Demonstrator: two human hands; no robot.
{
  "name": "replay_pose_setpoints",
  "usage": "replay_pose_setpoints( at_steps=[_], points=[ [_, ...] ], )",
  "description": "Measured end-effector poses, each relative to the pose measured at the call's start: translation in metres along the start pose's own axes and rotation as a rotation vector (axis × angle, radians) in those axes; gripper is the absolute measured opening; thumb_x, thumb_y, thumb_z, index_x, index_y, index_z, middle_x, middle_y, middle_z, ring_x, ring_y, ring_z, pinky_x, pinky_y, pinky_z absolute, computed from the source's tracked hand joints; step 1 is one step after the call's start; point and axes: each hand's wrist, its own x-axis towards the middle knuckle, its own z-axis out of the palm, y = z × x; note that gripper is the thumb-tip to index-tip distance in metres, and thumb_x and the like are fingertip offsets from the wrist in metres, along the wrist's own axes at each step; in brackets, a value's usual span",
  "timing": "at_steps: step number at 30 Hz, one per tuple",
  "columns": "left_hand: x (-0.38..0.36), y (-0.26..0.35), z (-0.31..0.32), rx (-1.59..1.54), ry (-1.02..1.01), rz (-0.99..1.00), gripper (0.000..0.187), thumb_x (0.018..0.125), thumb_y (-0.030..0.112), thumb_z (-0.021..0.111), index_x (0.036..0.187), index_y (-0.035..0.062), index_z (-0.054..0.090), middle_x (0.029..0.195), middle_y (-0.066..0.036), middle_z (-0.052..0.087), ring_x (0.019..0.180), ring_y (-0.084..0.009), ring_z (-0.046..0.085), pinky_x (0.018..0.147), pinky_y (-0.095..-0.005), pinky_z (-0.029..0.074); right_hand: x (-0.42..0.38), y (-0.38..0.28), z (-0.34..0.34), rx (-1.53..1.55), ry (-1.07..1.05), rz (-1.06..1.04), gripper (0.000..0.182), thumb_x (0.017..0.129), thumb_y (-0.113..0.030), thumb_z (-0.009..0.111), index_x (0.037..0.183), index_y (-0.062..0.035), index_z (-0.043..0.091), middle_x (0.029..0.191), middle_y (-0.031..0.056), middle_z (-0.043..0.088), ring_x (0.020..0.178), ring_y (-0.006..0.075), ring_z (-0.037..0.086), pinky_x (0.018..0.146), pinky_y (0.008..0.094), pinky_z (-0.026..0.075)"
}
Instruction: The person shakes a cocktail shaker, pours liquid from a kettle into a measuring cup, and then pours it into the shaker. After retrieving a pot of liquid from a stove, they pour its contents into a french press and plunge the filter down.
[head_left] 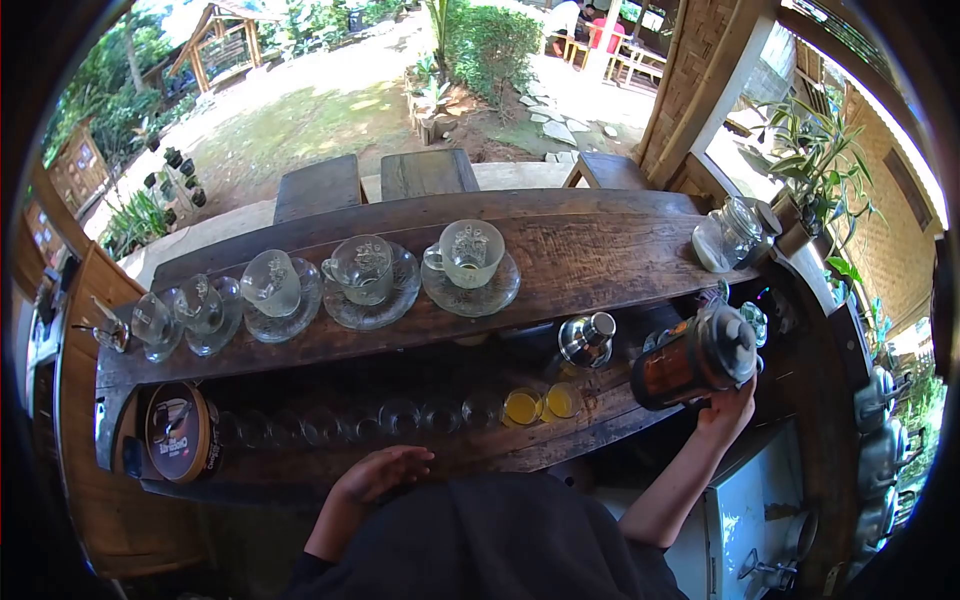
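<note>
My right hand is closed around the handle of a French press, a glass pot with a dark metal frame and brown contents. The press is tilted to the left above the right end of the lower shelf. Just left of it stands a shiny metal cocktail shaker. Two small glasses with yellow liquid, one beside the other, stand on the shelf. Near the shelf's front edge my left hand is open, fingers stretched out, holding nothing.
Several clear glass cups, the largest-looking one at the right, stand on saucers along the upper counter. Empty glasses line the lower shelf beside a round brown tin. Glass jars stand at the right end.
</note>
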Motion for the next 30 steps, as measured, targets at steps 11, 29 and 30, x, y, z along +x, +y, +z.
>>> replay_pose_setpoints(
  at_steps=[11, 29, 30],
  points=[
    [-0.012, -0.019, -0.029, -0.436, -0.153, 0.129, 0.04, 0.09, 0.039, 0.046, 0.098, 0.0027, 0.062, 0.128, -0.022, 0.046, 0.114, -0.0311, 0.05, 0.084, -0.0466, 0.048, 0.058, -0.021, 0.101, 0.129, 0.132, 0.106, 0.033, 0.088, -0.034, 0.056, 0.093, -0.002, 0.061, 0.059, -0.0009, 0.055, 0.041, 0.0014, 0.034, 0.038, 0.0185, 0.023],
    [0.002, -0.024, -0.038, -0.396, -0.164, 0.066, 0.04, 0.09, 0.038, 0.045, 0.096, 0.0023, 0.063, 0.134, -0.02, 0.042, 0.121, -0.0316, 0.044, 0.093, -0.0491, 0.04, 0.052, 0.05, 0.185, 0.156, -0.228, 0.298, 0.03, 0.086, -0.026, 0.061, 0.063, -0.0072, 0.054, 0.044, -0.0032, 0.039, 0.034, 0.006, 0.03, 0.034, 0.0235, 0.021],
    [0.002, -0.023, -0.038, -0.399, -0.17, 0.058, 0.04, 0.09, 0.038, 0.045, 0.095, 0.0023, 0.064, 0.134, -0.02, 0.042, 0.121, -0.0317, 0.044, 0.095, -0.0498, 0.038, 0.052, 0.054, 0.187, 0.158, -0.21, 0.317, 0.028, 0.087, -0.025, 0.06, 0.065, -0.0061, 0.056, 0.044, -0.0035, 0.04, 0.034, 0.0053, 0.03, 0.034, 0.0223, 0.022]
  ],
)
